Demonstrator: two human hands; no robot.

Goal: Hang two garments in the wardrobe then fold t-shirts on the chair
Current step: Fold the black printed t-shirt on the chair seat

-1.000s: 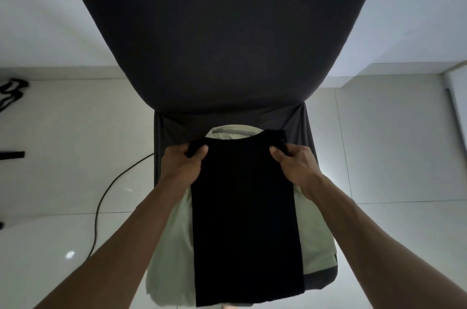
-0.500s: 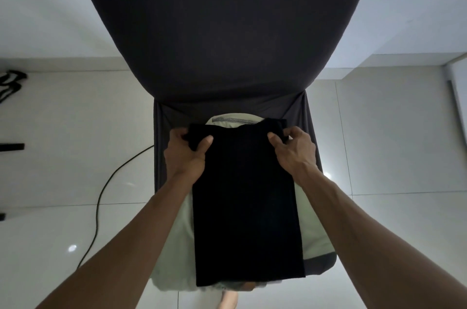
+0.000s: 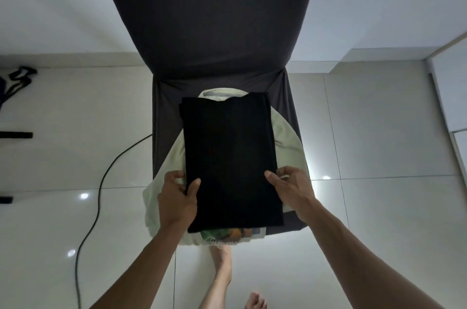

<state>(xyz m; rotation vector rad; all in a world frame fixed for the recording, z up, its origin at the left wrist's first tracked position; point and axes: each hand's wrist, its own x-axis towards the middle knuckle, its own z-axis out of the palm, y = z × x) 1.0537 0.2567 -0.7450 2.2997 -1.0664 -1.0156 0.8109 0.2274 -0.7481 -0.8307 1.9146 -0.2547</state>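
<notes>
A black t-shirt [image 3: 230, 159], folded into a long strip, lies on a pale green garment [image 3: 285, 141] spread over the seat of a chair in a dark grey cover [image 3: 209, 30]. My left hand [image 3: 178, 197] pinches the strip's left edge near its lower end, thumb on top. At the right edge, my right hand [image 3: 290, 188] has its thumb on the cloth and fingers curled beside it. A printed garment [image 3: 232, 234] peeks out under the strip's near end.
A black cable [image 3: 98, 197] curves over the white tiled floor left of the chair. Dark straps [image 3: 17, 81] and a black bar [image 3: 16, 135] lie at the far left. My bare feet [image 3: 222, 265] stand below the seat. A white wall step rises at the right.
Both hands have slid from the top corners of the black strip down to its sides near the lower end. The strip now lies flat on the seat.
</notes>
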